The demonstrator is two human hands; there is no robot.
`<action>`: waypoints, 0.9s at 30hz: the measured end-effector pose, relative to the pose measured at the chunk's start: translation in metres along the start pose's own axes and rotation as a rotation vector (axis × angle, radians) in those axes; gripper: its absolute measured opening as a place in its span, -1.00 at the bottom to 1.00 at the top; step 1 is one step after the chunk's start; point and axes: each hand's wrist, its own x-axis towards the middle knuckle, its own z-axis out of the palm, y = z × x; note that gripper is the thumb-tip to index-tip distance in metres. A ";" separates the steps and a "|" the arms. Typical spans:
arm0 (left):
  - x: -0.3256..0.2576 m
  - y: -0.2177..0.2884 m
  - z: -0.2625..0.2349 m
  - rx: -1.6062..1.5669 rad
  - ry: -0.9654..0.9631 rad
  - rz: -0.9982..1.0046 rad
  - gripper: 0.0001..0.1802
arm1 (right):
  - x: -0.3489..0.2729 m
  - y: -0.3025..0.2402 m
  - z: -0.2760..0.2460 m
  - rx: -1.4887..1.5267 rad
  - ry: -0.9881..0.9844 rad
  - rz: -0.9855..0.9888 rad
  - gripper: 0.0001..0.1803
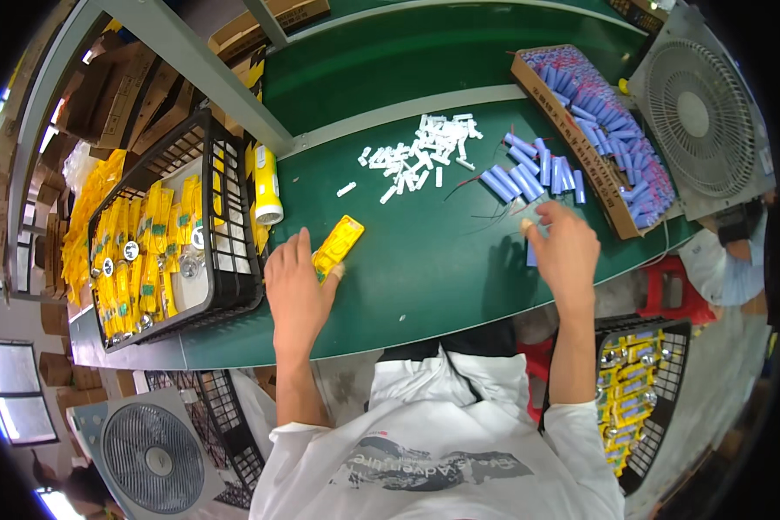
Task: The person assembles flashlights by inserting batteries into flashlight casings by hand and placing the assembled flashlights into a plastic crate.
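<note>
Green work surface (407, 260) fills the middle of the view, with a grey metal frame crossing its far left corner. On its left sits a black wire basket (234, 286) packed with yellow flat cases, and a long cardboard tray (572, 139) of blue cylindrical battery cells lies on the right, next to a grey floor fan (702, 121). A scatter of small white plastic pieces (425, 156) lies near the middle, with a loose row of blue cells (529, 173) just beside it. The left hand (299, 290) rests on the surface, its fingers grasping a yellow flat plastic case (338, 247). The right hand (568, 247) reaches toward the loose cells, fingers curled; whether they grip anything cannot be told.
</note>
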 end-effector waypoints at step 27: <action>-0.001 -0.002 0.055 -0.530 -0.121 0.247 -0.79 | -0.025 -0.023 0.072 1.440 -0.346 -0.107 -0.61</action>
